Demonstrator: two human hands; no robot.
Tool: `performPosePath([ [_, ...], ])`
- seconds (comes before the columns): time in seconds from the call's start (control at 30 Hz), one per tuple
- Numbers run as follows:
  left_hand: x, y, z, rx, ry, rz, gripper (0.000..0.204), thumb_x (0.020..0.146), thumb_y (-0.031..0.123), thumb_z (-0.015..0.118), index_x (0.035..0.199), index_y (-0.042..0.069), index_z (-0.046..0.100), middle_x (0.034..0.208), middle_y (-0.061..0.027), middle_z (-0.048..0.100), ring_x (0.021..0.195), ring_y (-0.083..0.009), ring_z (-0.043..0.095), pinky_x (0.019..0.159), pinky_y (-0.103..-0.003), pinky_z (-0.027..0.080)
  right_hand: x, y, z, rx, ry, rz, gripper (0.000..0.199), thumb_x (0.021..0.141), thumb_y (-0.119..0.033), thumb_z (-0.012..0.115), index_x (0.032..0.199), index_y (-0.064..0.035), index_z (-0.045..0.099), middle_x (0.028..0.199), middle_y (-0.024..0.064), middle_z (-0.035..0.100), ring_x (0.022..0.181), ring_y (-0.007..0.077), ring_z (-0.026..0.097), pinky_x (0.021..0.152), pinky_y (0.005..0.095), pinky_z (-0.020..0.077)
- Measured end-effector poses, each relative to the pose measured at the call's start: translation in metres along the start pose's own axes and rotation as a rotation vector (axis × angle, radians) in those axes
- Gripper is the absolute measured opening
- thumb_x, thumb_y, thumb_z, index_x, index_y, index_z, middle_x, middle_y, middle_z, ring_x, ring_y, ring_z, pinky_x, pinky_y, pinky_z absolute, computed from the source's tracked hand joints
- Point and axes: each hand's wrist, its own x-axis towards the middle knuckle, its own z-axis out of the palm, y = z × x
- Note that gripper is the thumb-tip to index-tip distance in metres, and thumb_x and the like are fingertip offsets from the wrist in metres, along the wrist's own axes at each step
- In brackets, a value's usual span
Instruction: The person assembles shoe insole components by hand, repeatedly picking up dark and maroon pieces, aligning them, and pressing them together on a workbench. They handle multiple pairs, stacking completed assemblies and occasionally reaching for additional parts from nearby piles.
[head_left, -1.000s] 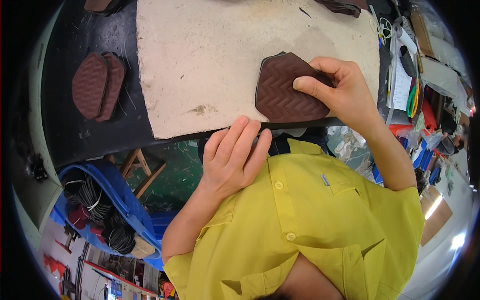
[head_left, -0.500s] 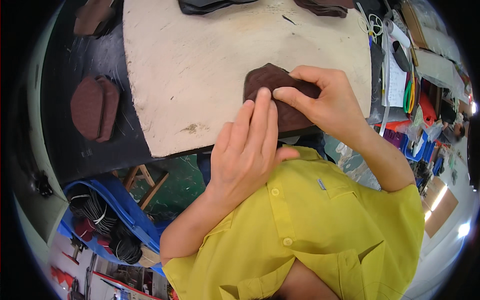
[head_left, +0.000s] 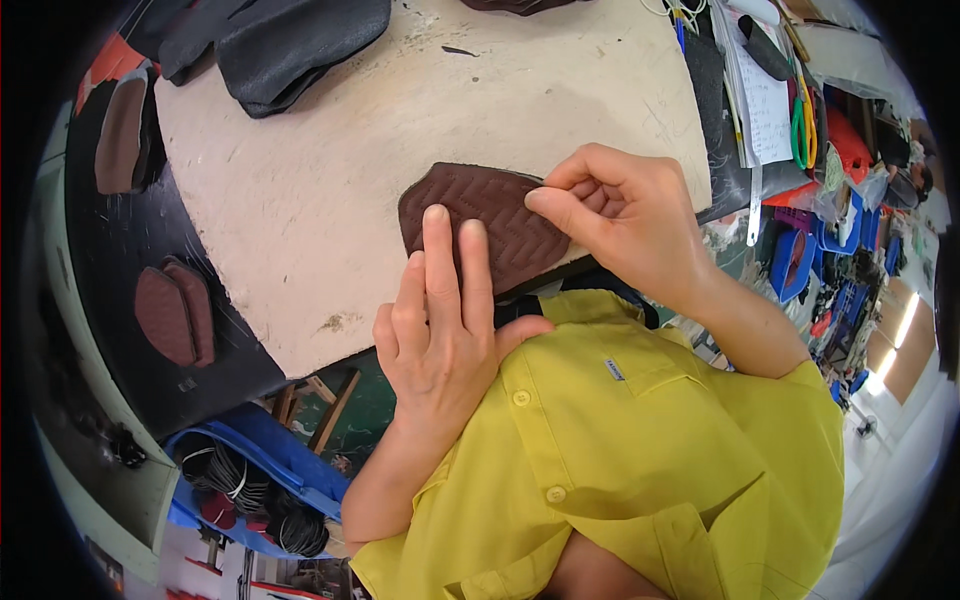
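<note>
A dark brown leather piece [head_left: 508,232] with zigzag stitched quilting lies near the front edge of a pale board. My left hand [head_left: 437,320] rests on it with straight, spread fingers, the fingertips on the quilted face and the thumb out to the side. Between thumb and forefinger, my right hand [head_left: 635,222] pinches the right-hand edge of the same piece. The other right-hand fingers are curled in. Whether more layers lie under the piece, I cannot tell.
Pale board [head_left: 290,200] on a black table. Brown quilted pieces [head_left: 165,315] lie left, brown pieces [head_left: 122,140] farther back, black pieces [head_left: 295,50] at the far left. Paper sheets [head_left: 765,115] and scissors [head_left: 803,130] sit right. A blue bin [head_left: 265,450] of cord bundles stands below left.
The view has turned and shifted. My right hand has moved its pinch out to the piece's right edge, and my left fingers are spread wider, so more of the quilting shows.
</note>
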Motion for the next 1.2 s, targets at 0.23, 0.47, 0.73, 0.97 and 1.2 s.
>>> performPosePath([
  [0.23, 0.002, -0.001, -0.003, -0.038, -0.029, 0.024, 0.066, 0.082, 0.078, 0.04, 0.135, 0.043, 0.058, 0.15, -0.0135, 0.042, 0.11, -0.0237, 0.045, 0.089, -0.036, 0.034, 0.017, -0.011, -0.014, -0.35, -0.148, -0.088, 0.02, 0.082, -0.018, 0.076, 0.078, -0.0039, 0.062, 0.062, 0.0109, 0.063, 0.053, 0.0262, 0.062, 0.049, 0.0357, 0.047],
  [0.47, 0.022, -0.04, -0.014, -0.87, 0.363, -0.258, 0.087, 0.07, 0.027, 0.089, 0.143, 0.005, 0.047, 0.139, -0.0249, 0.048, 0.121, -0.0343, 0.05, 0.095, -0.042, 0.046, 0.014, -0.003, -0.008, -0.158, -0.089, -0.754, 0.009, 0.08, -0.012, 0.074, 0.081, -0.0075, 0.066, 0.069, 0.0087, 0.065, 0.055, 0.0249, 0.062, 0.048, 0.0341, 0.0493],
  [0.73, -0.015, -0.155, -0.04, -1.183, 0.706, -0.912, 0.06, 0.087, 0.0, 0.069, 0.143, -0.001, 0.044, 0.129, -0.0156, 0.059, 0.111, -0.0213, 0.061, 0.095, -0.033, 0.049, 0.117, -0.07, 0.042, -0.181, 0.135, -0.998, 0.018, 0.077, -0.02, 0.077, 0.082, -0.0053, 0.068, 0.081, 0.0078, 0.06, 0.074, 0.029, 0.062, 0.07, 0.0394, 0.0513],
  [0.97, -0.007, -0.192, -0.018, -0.003, 0.644, -0.637, 0.047, 0.085, 0.011, 0.075, 0.129, 0.003, 0.06, 0.121, -0.015, 0.061, 0.109, -0.0274, 0.059, 0.096, -0.037, 0.045, 0.162, -0.066, 0.046, -0.341, -0.165, -0.626, 0.02, 0.08, -0.02, 0.075, 0.088, -0.0019, 0.073, 0.095, 0.0131, 0.07, 0.097, 0.0326, 0.063, 0.084, 0.0432, 0.051],
  [1.2, 0.078, -0.138, -0.005, -0.431, 0.425, -0.031, 0.032, 0.077, 0.003, 0.074, 0.108, 0.002, 0.068, 0.108, -0.0122, 0.065, 0.105, -0.0302, 0.06, 0.088, -0.042, 0.049, 0.167, -0.059, 0.047, -0.382, -0.145, -0.834, 0.015, 0.084, -0.014, 0.07, 0.091, -0.0002, 0.071, 0.09, 0.013, 0.069, 0.091, 0.0323, 0.064, 0.077, 0.0431, 0.052],
])
